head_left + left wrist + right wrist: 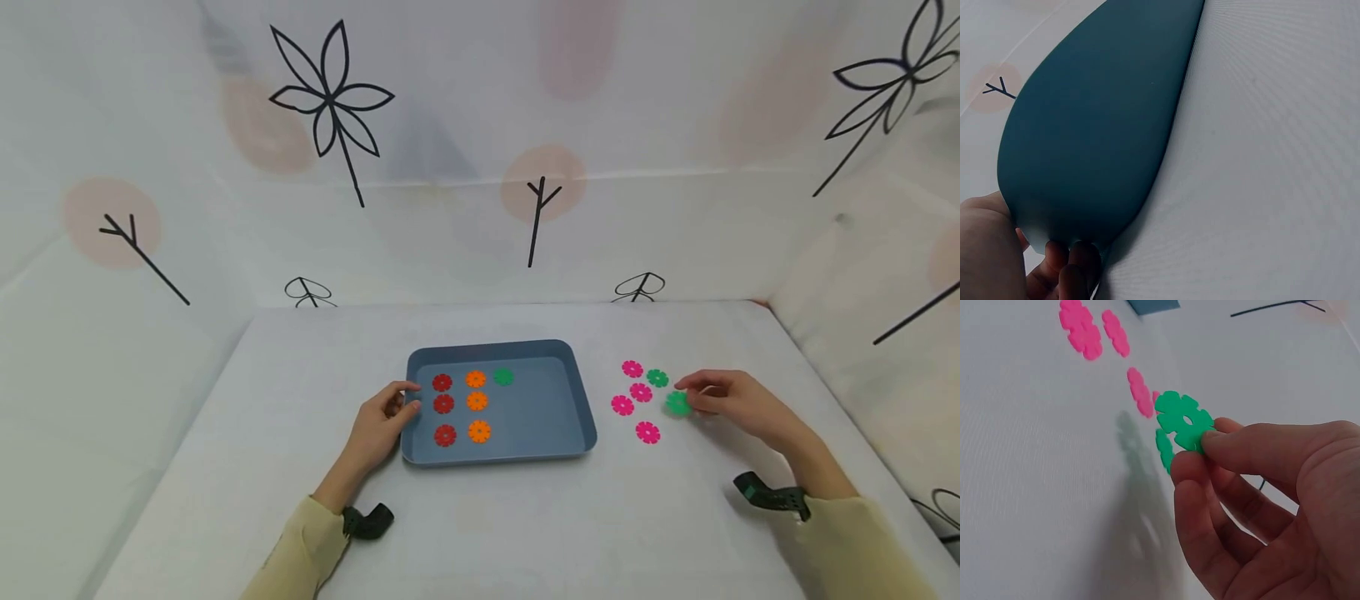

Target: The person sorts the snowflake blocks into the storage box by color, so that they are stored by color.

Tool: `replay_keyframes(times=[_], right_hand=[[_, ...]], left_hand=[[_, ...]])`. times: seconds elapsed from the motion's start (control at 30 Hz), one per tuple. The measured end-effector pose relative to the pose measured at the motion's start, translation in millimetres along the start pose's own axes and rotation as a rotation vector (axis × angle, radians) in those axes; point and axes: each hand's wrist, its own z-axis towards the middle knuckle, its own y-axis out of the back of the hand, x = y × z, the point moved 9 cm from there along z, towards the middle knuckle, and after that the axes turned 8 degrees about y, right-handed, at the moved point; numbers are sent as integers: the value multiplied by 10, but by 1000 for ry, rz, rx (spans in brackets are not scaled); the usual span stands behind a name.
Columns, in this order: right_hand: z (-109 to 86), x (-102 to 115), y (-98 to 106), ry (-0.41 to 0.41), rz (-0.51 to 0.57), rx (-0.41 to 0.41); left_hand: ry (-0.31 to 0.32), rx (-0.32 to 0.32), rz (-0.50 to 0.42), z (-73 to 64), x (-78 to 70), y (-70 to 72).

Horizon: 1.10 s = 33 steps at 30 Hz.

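Observation:
My right hand (723,404) pinches a green interlocking disc (1175,412) between thumb and fingertips, above the table to the right of the tray. The disc has notched, petal-like edges and a slot in its centre. My left hand (381,423) holds the left edge of the blue-grey tray (577,400), its thumb and a finger at the rim; the left wrist view shows fingertips (1057,253) against the tray's wall. Inside the tray lie a column of three red discs (444,404), a column of three orange discs (477,402), and one green disc (503,377) at the top of a third column.
Several pink discs (641,392) lie flat on the white tabletop (517,525) between the tray and my right hand. Another green disc (657,378) lies beside them. White cloth (465,242) with printed flowers and twigs stands behind the table and at both sides.

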Motion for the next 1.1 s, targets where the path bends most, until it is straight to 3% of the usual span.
replay_keyframes(times=[0.57, 1.1], right_hand=[[210, 473, -223, 54, 36, 20], [599, 934, -543, 126, 36, 58]], left_hand=[[5, 0, 2, 9, 28, -4], [-1, -10, -6, 10, 16, 7]])
